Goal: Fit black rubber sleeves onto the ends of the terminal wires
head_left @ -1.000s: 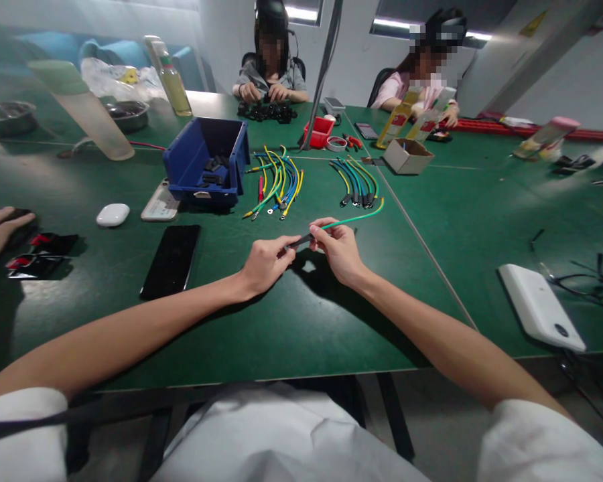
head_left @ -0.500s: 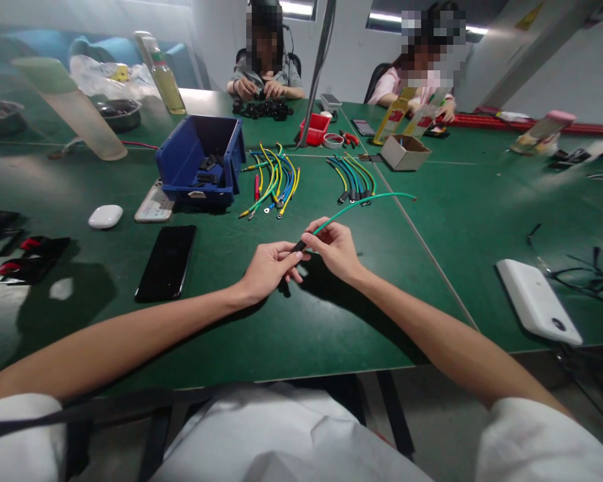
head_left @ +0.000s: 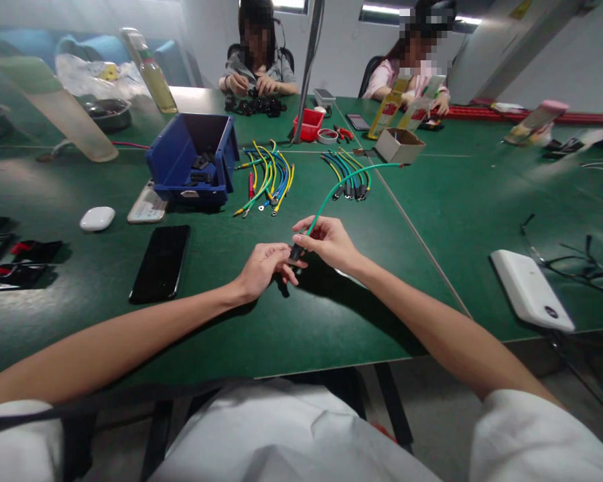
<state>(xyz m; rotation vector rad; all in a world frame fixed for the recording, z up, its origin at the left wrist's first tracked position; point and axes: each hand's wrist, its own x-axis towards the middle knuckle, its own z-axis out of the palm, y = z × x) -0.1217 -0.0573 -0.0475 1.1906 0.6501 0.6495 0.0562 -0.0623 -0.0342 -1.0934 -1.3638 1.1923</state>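
Observation:
My right hand [head_left: 330,242] pinches a green wire [head_left: 349,176] near its lower end; the wire arcs up and away to the right over the green table [head_left: 291,328]. A black sleeve [head_left: 296,252] sits on that end of the wire. The fingertips of my left hand [head_left: 264,266] are closed on the sleeve. Both hands hover just above the table in the middle. Beyond them lie a bundle of yellow, green and blue wires [head_left: 267,175] and a second bundle of wires with black ends [head_left: 346,175].
A blue bin [head_left: 189,159] with black parts stands at the back left. A black phone [head_left: 160,262], a white case [head_left: 97,218] and black-red parts [head_left: 23,262] lie on the left, a white device [head_left: 531,298] and glasses [head_left: 577,264] on the right. Two people work at the far side.
The wire's free end has swung up and toward the far side, off the table. Both hands have turned the sleeved end downward. The other person's hand at the left edge is gone.

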